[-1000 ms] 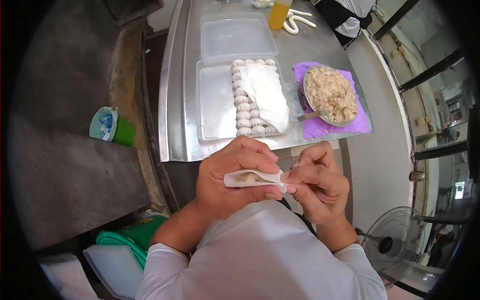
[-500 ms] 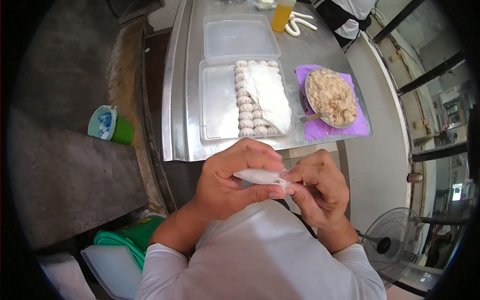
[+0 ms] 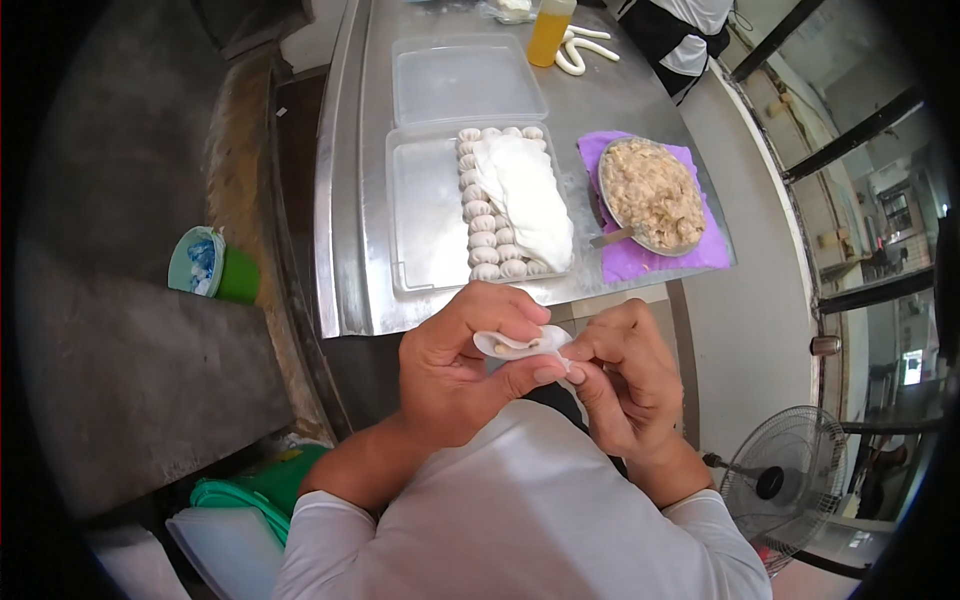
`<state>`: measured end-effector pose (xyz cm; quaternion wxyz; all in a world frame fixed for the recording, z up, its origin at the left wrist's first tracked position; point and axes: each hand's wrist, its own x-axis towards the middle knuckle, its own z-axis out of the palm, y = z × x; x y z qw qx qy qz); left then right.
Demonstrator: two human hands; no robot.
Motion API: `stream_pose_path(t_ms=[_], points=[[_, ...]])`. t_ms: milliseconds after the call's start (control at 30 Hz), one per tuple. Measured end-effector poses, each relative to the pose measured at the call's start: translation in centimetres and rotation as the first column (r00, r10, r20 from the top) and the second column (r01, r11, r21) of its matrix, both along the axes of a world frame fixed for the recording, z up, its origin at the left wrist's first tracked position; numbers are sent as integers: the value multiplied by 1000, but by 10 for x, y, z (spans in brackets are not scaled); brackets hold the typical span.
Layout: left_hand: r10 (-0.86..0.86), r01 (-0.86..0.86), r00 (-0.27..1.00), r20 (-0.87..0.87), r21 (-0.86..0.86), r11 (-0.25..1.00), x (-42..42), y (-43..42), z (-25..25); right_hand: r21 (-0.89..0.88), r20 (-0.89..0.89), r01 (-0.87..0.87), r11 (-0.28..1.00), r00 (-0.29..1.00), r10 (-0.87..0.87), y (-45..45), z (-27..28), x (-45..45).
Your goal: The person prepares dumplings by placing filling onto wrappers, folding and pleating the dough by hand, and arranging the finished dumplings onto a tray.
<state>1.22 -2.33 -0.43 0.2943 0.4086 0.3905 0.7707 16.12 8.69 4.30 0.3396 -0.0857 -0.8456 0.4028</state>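
A white dough wrapper (image 3: 507,346) with a bit of filling showing in its opening is held up in front of my chest. My left hand (image 3: 462,362) curls round it, fingers above and thumb below. At the wrapper's right end my right hand (image 3: 626,375) pinches the edge between thumb and fingertips. Beyond my hands, a clear plastic tray (image 3: 425,215) holds rows of pleated dumplings (image 3: 482,240), partly covered by a white cloth (image 3: 525,195). To its right a bowl of filling (image 3: 650,195) with a utensil stuck in it rests on a purple cloth (image 3: 630,265).
On the metal table (image 3: 345,200) are a clear lid (image 3: 468,78), a bottle of yellow liquid (image 3: 551,32) and dough strips (image 3: 572,62). Another person (image 3: 680,35) stands at the far right. A green bin (image 3: 238,275) is left, a fan (image 3: 785,480) lower right.
The wrapper looks shorter and more gathered, and its opening has tilted back into view. Both hands have stayed closed on it. The whole view has shifted slightly.
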Motion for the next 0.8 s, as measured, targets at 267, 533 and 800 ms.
stream_pose_path(t_ms=[267,533,800], points=[[-27,10,983,-184,-96,995,-1,16,12,-9,-55,-4,1000,998,3,20,-1,-3],[92,-95,918,-386,10,995,-4,47,4,66,-130,-40,997,990,48,54,-3,1],[196,-186,953,-230,62,981,9,66,-4,-14,-81,-32,999,996,31,69,-7,2]])
